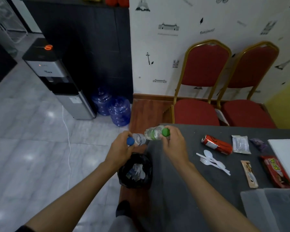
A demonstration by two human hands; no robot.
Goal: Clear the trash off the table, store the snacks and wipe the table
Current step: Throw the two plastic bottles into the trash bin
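Gripping blue bottle [138, 139] in left hand [122, 146] and green bottle [153, 134] in right hand [174, 143], fingers curled round each near the cap, both above bin [124, 173] just off table's [182, 190] left edge. Early days, seemingly: can [218, 144], cutlery [211, 160], sachet [240, 144] lying mid-table; snacks [276, 171] toward right edge, unstored; box [274, 211] at near right corner; wiping not begun.

Head view, down over table [228, 185]

The dark table [182, 190] bears a red can [217, 144], white cutlery [213, 162] and a red snack packet [277, 171].
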